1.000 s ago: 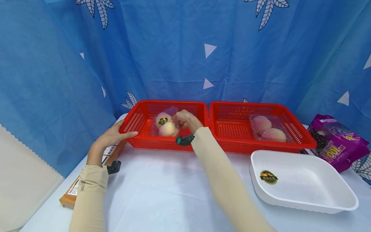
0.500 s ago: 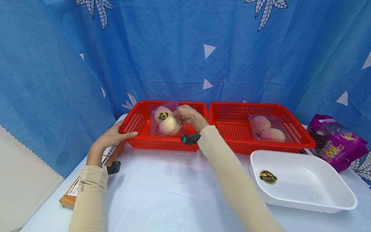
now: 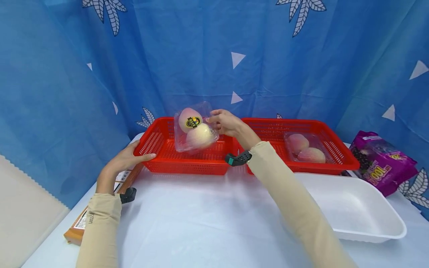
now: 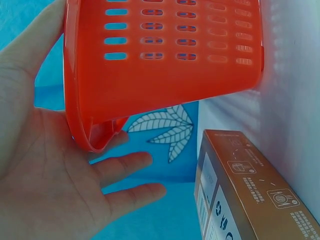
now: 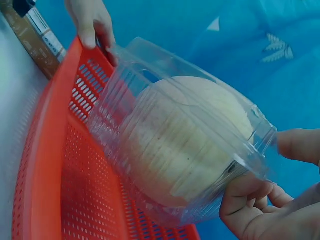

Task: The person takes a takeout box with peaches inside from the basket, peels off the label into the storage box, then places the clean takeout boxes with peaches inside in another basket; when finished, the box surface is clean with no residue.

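In the head view my right hand (image 3: pixel 226 123) pinches the right edge of a clear plastic clamshell of peaches (image 3: pixel 200 136). The pack hangs tilted above the left red basket (image 3: pixel 187 168); two peaches and a dark label show through it. Up close in the right wrist view, thumb and fingers clasp the rim of the clear pack (image 5: pixel 115 100). My left hand (image 3: pixel 129 158) holds the near-left corner of that basket, thumb over the front rim. From the left wrist, the palm of the left hand (image 4: pixel 55 175) lies against the basket corner (image 4: pixel 92 135), with several fingers extended beneath the rim.
A second red basket (image 3: pixel 301 168), holding another peach pack (image 3: pixel 311 154), stands to the right. In front of it sits a white tray (image 3: pixel 352 208), partly behind my right sleeve. A purple bag (image 3: pixel 385 163) lies far right, and a brown box (image 4: pixel 260 185) beside my left arm.
My right hand has lifted the peach pack up from the left basket and slightly right, tilting it. The left hand keeps its hold on the basket corner.
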Demonstrator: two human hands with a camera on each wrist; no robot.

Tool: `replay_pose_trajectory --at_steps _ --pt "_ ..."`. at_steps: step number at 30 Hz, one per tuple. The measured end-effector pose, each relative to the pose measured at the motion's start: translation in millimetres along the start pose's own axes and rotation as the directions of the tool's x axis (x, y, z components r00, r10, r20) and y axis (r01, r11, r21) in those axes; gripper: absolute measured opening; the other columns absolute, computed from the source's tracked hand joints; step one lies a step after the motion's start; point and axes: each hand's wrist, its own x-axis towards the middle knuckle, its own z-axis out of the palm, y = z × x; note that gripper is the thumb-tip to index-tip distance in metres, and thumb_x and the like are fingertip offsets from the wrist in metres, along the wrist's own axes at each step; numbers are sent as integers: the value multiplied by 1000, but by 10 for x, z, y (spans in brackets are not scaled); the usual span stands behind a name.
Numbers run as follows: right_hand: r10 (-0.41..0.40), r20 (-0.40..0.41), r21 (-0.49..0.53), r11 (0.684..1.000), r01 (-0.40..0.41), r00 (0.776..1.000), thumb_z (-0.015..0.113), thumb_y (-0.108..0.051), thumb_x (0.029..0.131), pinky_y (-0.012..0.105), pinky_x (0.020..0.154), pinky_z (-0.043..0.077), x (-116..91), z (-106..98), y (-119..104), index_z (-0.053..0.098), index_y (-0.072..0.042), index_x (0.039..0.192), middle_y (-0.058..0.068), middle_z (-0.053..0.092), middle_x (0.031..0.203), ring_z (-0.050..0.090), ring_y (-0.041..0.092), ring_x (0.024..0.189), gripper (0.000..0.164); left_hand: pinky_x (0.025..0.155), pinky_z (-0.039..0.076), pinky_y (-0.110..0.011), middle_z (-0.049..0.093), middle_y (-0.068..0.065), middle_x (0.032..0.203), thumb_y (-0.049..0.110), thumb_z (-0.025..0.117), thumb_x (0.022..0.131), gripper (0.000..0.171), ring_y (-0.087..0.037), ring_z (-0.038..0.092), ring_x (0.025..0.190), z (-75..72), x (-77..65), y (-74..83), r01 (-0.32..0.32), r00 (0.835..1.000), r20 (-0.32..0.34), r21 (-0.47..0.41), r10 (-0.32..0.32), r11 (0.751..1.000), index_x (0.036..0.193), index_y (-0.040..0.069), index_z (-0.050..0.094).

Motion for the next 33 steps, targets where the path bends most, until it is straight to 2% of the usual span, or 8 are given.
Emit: replay_pose_trajectory --at_steps 4,7,12,20,27,33 --pt "-23 15 1 1000 23 1000 54 -5 96 24 63 43 -169 -66 -65 30 -6 141 11 50 107 45 17 72 52 87 52 -53 36 -25 141 50 69 82 99 -41 37 126 4 -16 3 -7 1000 -1 -16 7 1000 150 3 15" --pt "-44 36 -23 999 45 998 53 -5 95 29 71 51 -321 -139 -90 28 -7 141 14 51 115 53 19 80 52 87 52 -53 36 -25 141 49 69 83 97 -41 37 126 18 -15 7 -13 1000 -4 -25 13 1000 150 3 15" --pt "-82 83 -51 995 86 993 52 -3 95 29 70 52 -543 -276 -82 27 -7 136 12 51 107 55 19 79 49 88 52 -53 36 -24 141 51 69 82 99 -41 37 126 15 -6 -2 -19 1000 -7 -20 18 1000 151 4 14" --pt "-100 173 -126 984 122 980 52 -4 93 32 78 55 -894 -454 3 25 -7 137 13 48 118 56 22 98 52 87 52 -53 36 -25 140 52 69 82 100 -41 37 126 22 -12 -4 -22 1000 -4 -25 22 999 150 3 15" --pt "-120 291 -141 976 166 949 51 0 89 34 78 57 -1154 -552 150 29 -5 133 13 53 113 58 23 99 50 86 52 -53 36 -25 140 51 68 83 99 -41 37 125 25 -10 4 -26 1000 -7 -14 26 1000 150 2 15" --pt "-64 389 -224 961 162 919 51 -1 87 39 84 55 -1312 -666 291 30 -6 134 17 52 119 56 28 107 52 87 52 -53 38 -25 139 53 67 83 97 -41 39 124 18 -16 25 -25 1000 -11 19 25 1000 149 1 18"
